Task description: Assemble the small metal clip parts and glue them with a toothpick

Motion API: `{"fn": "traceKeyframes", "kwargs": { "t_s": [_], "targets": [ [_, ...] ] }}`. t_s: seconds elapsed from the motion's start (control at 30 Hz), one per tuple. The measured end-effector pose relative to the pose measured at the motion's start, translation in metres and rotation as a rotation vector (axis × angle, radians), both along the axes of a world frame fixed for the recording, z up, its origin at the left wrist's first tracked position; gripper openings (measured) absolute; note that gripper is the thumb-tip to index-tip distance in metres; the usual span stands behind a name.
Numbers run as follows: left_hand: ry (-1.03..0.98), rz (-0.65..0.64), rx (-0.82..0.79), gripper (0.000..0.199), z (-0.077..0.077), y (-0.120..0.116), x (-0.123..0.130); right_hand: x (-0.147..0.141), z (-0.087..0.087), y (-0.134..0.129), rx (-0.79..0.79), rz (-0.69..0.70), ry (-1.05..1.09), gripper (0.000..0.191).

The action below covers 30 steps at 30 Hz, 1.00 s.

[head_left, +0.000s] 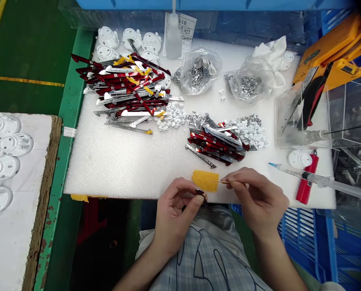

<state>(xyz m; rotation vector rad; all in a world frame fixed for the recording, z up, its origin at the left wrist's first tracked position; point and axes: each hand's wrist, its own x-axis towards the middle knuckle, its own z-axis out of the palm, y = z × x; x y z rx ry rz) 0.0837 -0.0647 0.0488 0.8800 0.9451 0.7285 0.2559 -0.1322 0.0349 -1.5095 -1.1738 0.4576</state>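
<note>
My left hand [177,214] is closed, its thumb and fingers pinching a small dark strip-like part [201,192] at the table's front edge. Between the thumb and fingertips of my right hand [256,198] is a thin wooden stick [224,182]. The stick's tip points left, over a flat yellow patch [206,180] on the white foam mat [122,161]. Just beyond the hands lies a small pile of red and silver strips [216,141], with a single silver strip [200,156] at its near side.
A bigger heap of red and silver strips [131,85] lies back left. White caps [171,116], bags of metal bits [198,74] [248,87] and a white bottle [174,38] stand behind. On the right are a syringe [313,178], a red marker [307,180] and a clear box [285,121].
</note>
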Motion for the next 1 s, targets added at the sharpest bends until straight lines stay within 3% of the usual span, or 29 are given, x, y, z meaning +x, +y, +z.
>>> {"fn": "traceKeyframes", "kwargs": {
  "t_s": [0.23,0.37,0.57,1.0],
  "targets": [
    [0.008,-0.003,0.001,0.010,0.000,0.000,0.000,-0.001,0.001,0.006,-0.024,0.045,-0.142,0.019],
    [0.030,-0.022,-0.010,0.015,0.001,0.000,-0.001,-0.003,0.000,0.003,0.031,0.009,0.045,0.015],
    [0.029,-0.021,-0.023,0.016,0.002,0.000,0.000,-0.009,0.002,0.011,0.110,0.103,0.311,0.008],
    [0.022,-0.019,-0.026,0.015,0.002,-0.001,0.000,-0.011,0.001,0.013,0.080,0.130,0.324,0.008]
  ]
}}
